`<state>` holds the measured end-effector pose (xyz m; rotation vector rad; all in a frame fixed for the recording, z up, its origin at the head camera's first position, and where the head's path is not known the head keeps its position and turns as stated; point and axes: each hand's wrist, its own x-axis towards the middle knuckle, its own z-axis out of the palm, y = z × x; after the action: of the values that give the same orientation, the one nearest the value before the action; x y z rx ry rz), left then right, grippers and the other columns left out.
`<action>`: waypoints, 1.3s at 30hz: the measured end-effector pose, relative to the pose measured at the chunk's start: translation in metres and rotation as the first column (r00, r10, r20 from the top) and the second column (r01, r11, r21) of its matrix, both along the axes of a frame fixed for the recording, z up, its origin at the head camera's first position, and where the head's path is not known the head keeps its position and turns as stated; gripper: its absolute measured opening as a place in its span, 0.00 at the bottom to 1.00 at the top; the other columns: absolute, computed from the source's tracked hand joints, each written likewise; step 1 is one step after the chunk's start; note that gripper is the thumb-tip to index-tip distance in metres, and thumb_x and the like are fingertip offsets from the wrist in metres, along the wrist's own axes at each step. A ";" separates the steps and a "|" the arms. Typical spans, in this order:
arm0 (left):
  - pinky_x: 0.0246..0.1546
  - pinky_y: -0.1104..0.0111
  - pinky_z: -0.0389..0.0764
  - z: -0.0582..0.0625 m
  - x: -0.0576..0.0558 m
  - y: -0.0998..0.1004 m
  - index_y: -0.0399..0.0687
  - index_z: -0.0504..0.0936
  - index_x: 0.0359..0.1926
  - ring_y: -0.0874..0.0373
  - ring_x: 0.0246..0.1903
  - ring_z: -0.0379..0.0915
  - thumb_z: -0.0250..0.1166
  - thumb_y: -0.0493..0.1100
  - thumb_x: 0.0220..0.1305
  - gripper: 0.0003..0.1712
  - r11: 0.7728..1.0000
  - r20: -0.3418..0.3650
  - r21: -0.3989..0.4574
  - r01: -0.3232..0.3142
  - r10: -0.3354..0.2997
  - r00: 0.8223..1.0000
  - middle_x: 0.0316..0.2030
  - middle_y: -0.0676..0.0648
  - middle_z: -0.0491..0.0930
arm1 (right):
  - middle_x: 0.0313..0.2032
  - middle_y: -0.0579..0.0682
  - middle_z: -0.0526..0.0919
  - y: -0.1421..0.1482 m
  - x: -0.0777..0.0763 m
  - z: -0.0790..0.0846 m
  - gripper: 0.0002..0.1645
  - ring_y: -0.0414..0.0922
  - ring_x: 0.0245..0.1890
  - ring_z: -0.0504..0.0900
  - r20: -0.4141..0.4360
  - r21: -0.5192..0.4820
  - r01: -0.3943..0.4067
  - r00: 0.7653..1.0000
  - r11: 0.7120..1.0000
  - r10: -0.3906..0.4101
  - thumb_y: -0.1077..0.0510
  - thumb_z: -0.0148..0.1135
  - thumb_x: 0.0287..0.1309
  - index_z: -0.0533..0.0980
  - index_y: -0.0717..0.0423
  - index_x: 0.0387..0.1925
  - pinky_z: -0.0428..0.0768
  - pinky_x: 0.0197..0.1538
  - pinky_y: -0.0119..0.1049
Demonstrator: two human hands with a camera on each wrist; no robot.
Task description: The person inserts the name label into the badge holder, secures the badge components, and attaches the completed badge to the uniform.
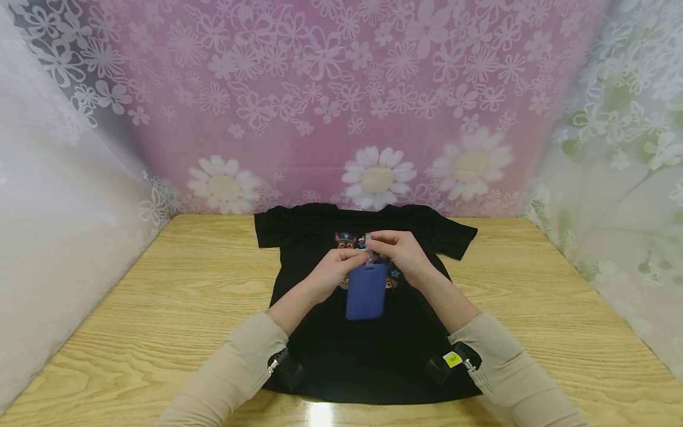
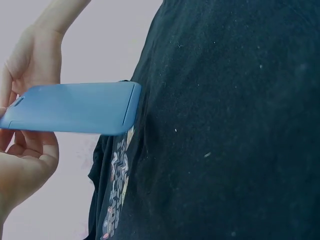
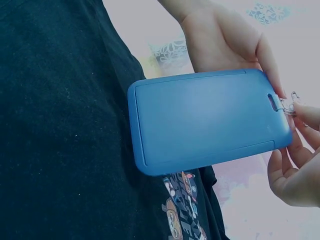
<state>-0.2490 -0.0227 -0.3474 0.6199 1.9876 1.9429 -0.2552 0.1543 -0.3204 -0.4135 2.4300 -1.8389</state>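
A blue badge holder (image 1: 366, 293) hangs over the black T-shirt (image 1: 368, 362), its slotted end up. My left hand (image 1: 332, 274) pinches at its top, close above the slot. Just beyond, the fingers and thumb of my right hand (image 1: 405, 254) pinch a small metal clip (image 1: 368, 237). From the right wrist, the clip (image 3: 287, 106) shows joined to a short loop through the holder's slot, with my right hand (image 3: 300, 172) gripping there. The left hand (image 3: 220, 40) is partly hidden behind the holder in that view.
The T-shirt lies spread on a wooden table (image 1: 117, 308), sleeves toward the back, with a cartoon print (image 1: 345, 240) on its chest. A pink flowered curtain (image 1: 320, 118) hangs behind, and pale flowered sheets (image 1: 613, 196) close off both sides.
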 end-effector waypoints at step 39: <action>0.36 0.68 0.78 -0.002 0.001 -0.002 0.38 0.85 0.39 0.55 0.37 0.77 0.64 0.41 0.59 0.11 0.925 -0.375 -0.149 -0.348 0.273 0.886 0.37 0.45 0.81 | 0.34 0.46 0.76 -0.001 0.001 -0.005 0.23 0.45 0.39 0.73 -0.110 -0.107 -0.117 0.988 0.987 0.106 0.60 0.60 0.58 0.71 0.64 0.55 0.72 0.49 0.44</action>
<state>-0.2483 -0.0248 -0.3496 0.6567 2.6214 1.8480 -0.2546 0.1538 -0.3253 -0.6553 2.3187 -1.9600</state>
